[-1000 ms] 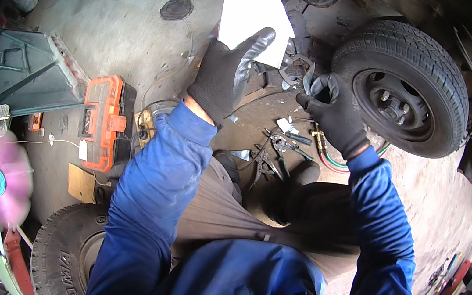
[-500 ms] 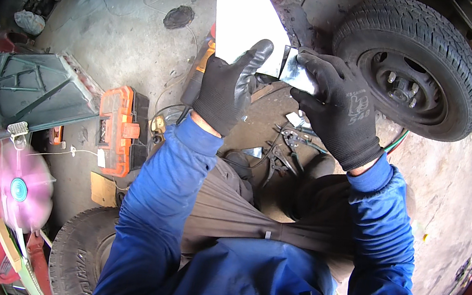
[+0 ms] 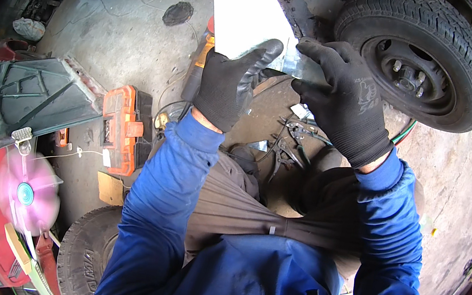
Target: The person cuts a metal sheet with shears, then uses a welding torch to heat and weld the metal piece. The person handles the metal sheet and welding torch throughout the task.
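Presently, the left hand (image 3: 226, 89), in a black glove, holds a bright white, flat, tapering sheet (image 3: 245, 16) near its lower edge. The thumb is pressed on top of it; the other fingers are mostly hidden below, so I cannot tell how they stand. The right hand (image 3: 353, 101), gloved also in black, pinches a small, shiny, silvery piece (image 3: 306, 68) between thumb and fingers, at the lower right corner of the sheet. Whether the two overlap, I cannot tell. Beyond this hand stands a black tyre on a dark steel wheel (image 3: 411, 73). Metal-jawed pliers (image 3: 281, 156) lie on the floor below.
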{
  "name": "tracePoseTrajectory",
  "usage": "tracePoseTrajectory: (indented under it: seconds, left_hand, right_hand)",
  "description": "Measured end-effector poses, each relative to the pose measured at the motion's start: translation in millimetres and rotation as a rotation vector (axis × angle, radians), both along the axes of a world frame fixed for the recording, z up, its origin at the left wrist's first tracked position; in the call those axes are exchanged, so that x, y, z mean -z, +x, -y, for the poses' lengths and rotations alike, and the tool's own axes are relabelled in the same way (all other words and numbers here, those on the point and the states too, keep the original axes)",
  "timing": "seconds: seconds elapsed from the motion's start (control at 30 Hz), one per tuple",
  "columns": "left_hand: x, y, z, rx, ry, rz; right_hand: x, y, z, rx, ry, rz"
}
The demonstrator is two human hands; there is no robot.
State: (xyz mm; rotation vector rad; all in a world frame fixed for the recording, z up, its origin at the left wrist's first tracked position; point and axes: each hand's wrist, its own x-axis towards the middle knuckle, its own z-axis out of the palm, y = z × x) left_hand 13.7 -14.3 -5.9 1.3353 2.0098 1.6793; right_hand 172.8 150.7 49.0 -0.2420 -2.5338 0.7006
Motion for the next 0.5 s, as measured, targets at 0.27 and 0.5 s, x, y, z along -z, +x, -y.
tracePoseTrajectory:
  seconds: [0.27,0.5]
  left_hand:
    - [-3.8,-7.6,2.8,-0.033,-0.012,-0.448]
    - [1.1,-5.8,0.6,0.020,0.048,-0.125]
  right_hand:
    - [1.4,-0.2,-2.6,-0.063,-0.251,-0.017]
    - [2.3,0.7,-1.1,-0.014,-0.588,0.024]
